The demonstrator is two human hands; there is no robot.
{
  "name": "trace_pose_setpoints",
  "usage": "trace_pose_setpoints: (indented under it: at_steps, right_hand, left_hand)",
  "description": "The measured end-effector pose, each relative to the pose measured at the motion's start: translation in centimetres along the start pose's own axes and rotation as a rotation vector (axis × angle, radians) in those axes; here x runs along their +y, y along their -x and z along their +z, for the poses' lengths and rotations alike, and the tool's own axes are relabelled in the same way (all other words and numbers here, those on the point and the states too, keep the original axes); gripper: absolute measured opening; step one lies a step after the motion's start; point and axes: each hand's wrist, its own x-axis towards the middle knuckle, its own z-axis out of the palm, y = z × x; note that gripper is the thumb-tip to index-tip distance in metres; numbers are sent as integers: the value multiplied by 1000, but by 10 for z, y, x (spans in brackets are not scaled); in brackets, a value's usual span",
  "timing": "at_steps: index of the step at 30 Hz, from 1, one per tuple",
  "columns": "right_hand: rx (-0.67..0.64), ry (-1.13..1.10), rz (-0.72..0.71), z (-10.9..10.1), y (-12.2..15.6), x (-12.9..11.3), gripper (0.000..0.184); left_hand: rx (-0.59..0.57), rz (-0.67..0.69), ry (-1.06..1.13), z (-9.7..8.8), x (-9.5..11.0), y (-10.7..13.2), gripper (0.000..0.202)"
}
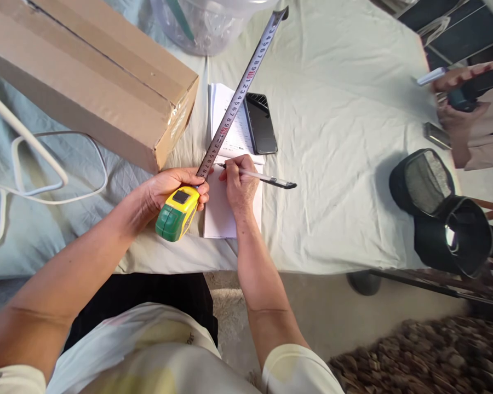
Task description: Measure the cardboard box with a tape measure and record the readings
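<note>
Your left hand (170,186) is closed around the yellow tape measure (177,213), pressing it down near the bench's (337,164) front edge so its blade (242,87) lies straight. Your right hand (240,183) pinches a pen (263,178), tip on the notepad (222,213) right beside the numbers.

One cardboard box (86,71) and one clear plastic tub (205,24) are in view. There is one tape measure (176,213), yellow and green, with its single blade drawn out. One notepad (230,131) shows beneath it. Phones come to two: one black smartphone (261,123) on the table and one second phone (480,85) at the far right. Pens also come to two: one black-capped pen (263,178) and one white pen (431,75). Hands count three: the wearer's left hand (168,189) and right hand (240,186), plus one other person's hand (456,115). One white cable (45,191) loops at the left. Two black pouch-like shapes (421,180) sit at the right (their kind cannot be told).
</note>
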Motion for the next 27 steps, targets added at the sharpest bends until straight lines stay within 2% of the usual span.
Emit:
trace_pose_setpoints:
  at_steps: [15,17,22,27]
  right_hand:
    - [18,-8,2,0,3,1,20]
    - [58,-54,1,0,2,2,21]
    - [278,-194,23,-3,-5,7,26]
    - [304,-238,31,-7,-5,7,34]
  left_hand:
    - [-39,-17,39,-4,-1,-3,19]
    - [-27,-19,29,-3,-1,-2,19]
    - [-22,-20,-3,-3,-1,1,20]
    - [-94,18,-66,-10,-4,-1,23]
